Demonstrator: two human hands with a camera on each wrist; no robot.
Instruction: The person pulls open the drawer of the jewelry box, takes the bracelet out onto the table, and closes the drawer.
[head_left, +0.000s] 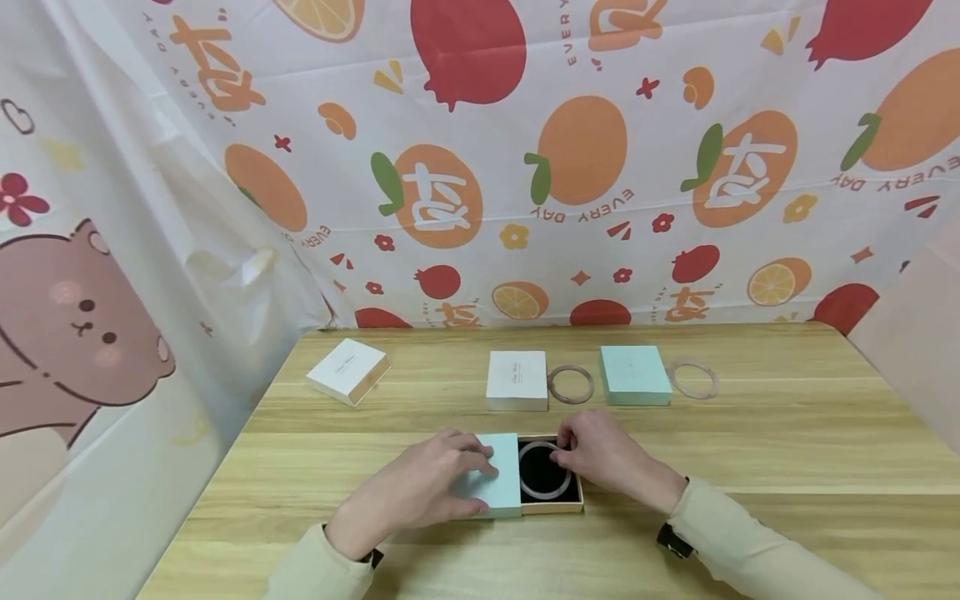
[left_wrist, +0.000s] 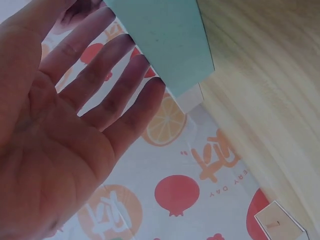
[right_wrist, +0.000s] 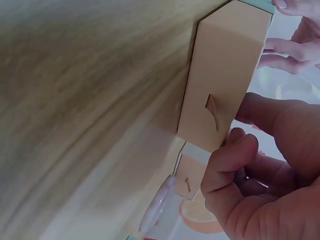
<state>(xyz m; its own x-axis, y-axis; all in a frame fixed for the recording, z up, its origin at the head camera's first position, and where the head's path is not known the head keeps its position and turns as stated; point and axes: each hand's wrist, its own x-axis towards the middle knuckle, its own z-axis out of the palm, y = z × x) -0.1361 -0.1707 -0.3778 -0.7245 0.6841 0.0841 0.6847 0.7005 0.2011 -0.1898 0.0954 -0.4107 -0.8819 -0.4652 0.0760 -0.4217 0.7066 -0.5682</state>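
A mint-green jewelry box (head_left: 501, 471) lies in the middle of the table, its drawer (head_left: 551, 507) pulled out to the right. Inside, on the black lining, sits a pale translucent bangle (head_left: 546, 497). My left hand (head_left: 420, 483) rests on the mint sleeve, with fingers extended over its top; the left wrist view has those fingers (left_wrist: 120, 117) meeting the sleeve's edge. With curled fingers, my right hand (head_left: 609, 450) pinches the bangle at its upper right rim. In the right wrist view, the drawer's end (right_wrist: 227, 75) with its pull tab hides the bangle.
Farther back stand a tilted white box (head_left: 348, 369), a second white box (head_left: 517, 377) with a brownish bangle (head_left: 572, 400) beside it, and another mint box (head_left: 635, 375) with a clear bangle (head_left: 693, 395) at its right. A fruit-print curtain (head_left: 487, 275) hangs behind the table.
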